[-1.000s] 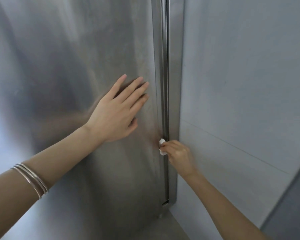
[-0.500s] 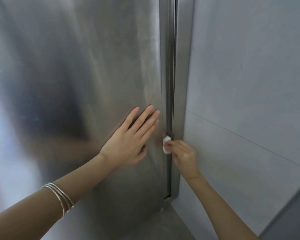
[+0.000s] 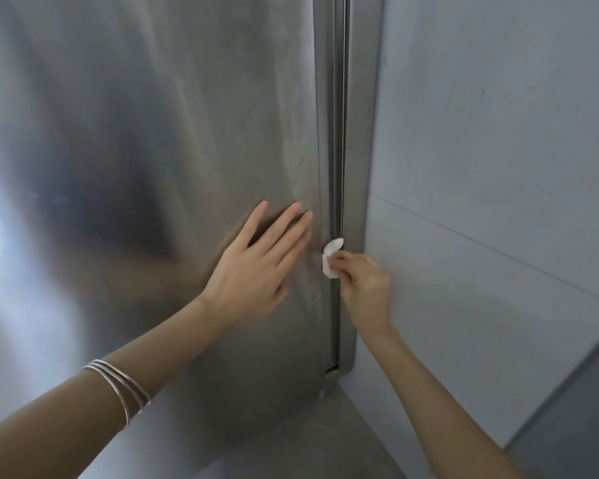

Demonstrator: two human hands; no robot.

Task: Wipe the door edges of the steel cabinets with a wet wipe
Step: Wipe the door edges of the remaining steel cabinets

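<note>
A tall brushed steel cabinet door [image 3: 153, 150] fills the left of the head view. Its right edge [image 3: 329, 133] runs vertically beside a narrow dark gap and a steel frame strip [image 3: 360, 150]. My left hand [image 3: 256, 267] lies flat on the door face with fingers spread, just left of the edge. My right hand [image 3: 363, 288] pinches a small folded white wet wipe [image 3: 331, 259] and presses it against the door edge at the gap, a little above the door's lower corner.
A pale grey tiled wall [image 3: 498, 167] stands right of the frame strip. A steel ledge or floor surface [image 3: 308, 437] lies below the door's bottom corner. A darker panel [image 3: 574, 409] shows at the lower right. Thin bangles [image 3: 118, 385] circle my left forearm.
The camera view has tilted upward, so both hands sit lower in frame. My right hand with the wipe has slid up along the door edge, and my left hand stays flat on the door.
</note>
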